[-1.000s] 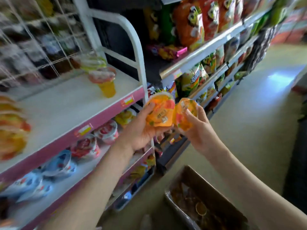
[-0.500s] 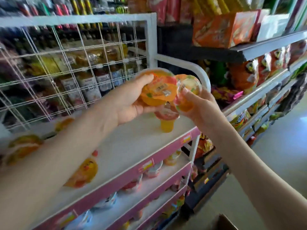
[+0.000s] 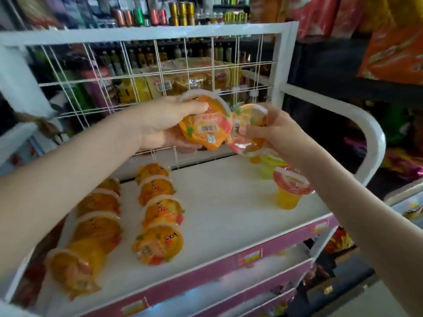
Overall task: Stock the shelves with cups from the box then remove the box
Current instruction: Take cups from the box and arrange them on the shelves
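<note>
Left hand (image 3: 160,124) gripping one orange jelly cup (image 3: 206,126), right hand (image 3: 277,136) holding a second cup (image 3: 254,120) touching it above the top shelf (image 3: 229,213), the person could fumble either onto the shelved cups (image 3: 160,211) below.

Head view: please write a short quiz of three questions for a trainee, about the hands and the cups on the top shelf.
1. True or false: the left hand holds an orange cup, and the right hand holds another cup.
2. Choose one: the yellow cup with the pink lid is A) upright, B) on its side, C) upside down.
3. Fill in: the lying cups on the top shelf form ___ rows.

Key: 1 true; 2 A; 3 two.
</note>
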The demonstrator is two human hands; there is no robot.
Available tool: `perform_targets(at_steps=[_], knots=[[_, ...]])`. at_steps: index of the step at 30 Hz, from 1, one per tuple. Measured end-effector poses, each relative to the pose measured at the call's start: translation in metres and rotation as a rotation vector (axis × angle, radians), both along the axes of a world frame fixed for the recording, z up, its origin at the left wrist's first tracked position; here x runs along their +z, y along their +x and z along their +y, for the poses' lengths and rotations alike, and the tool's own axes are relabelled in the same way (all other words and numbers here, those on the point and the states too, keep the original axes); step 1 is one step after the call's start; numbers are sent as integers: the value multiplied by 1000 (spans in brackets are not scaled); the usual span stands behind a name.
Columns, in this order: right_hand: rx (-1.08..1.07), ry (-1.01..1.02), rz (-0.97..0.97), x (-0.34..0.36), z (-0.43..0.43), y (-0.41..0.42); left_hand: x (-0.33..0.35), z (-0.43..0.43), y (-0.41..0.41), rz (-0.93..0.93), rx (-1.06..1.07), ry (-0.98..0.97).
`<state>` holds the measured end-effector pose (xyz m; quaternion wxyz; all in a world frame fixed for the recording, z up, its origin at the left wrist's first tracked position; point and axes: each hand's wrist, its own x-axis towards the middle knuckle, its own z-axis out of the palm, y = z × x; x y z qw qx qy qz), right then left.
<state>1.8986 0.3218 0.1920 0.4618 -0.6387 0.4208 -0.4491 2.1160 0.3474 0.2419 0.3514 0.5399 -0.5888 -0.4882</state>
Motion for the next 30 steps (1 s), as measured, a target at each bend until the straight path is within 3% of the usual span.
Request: perform_targets(at_steps=[10, 17, 30], knots=[[296, -210, 749, -69, -88, 105, -24, -11, 64, 8, 355, 49], [381, -222, 871, -104, -117, 131, -54, -18, 77, -107, 377, 57], [246, -260, 808, -105, -122, 117, -68, -34, 85, -144, 344, 44]])
